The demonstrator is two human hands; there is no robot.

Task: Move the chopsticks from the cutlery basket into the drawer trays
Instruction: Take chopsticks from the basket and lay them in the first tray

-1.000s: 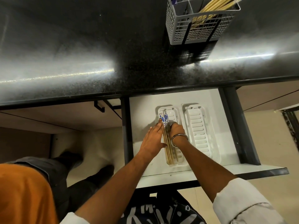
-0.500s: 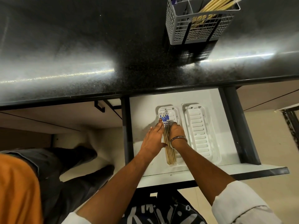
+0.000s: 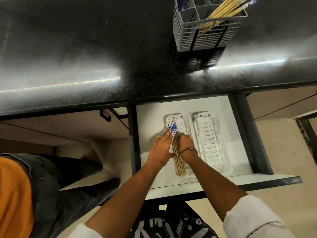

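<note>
Counting first: two white slotted plastic trays sit side by side in the open white drawer (image 3: 151,117). Left tray (image 3: 182,125) carries a flat row of about five wooden chopsticks with blue-and-white patterned tops (image 3: 176,148), lying lengthwise; exact count is hard to make out. Right tray (image 3: 211,140) shows only its slots. One grey plastic mesh cutlery basket (image 3: 202,35) stands on the black speckled stone countertop (image 3: 85,48), well apart from the drawer, with a bundle of more pale wooden chopsticks (image 3: 224,9) leaning in its right compartment; uncountable, tips cut off by the frame edge.

Left hand (image 3: 161,148): fingers straight, flat against the left side of the row. Right hand (image 3: 184,141), metal bangle (image 3: 187,152) at the wrist: fingers bent down on the row's right side, mostly hidden, so I cannot tell the grip.

Floor is beige. Second person's orange top and dark trousers at lower left, cropped.
</note>
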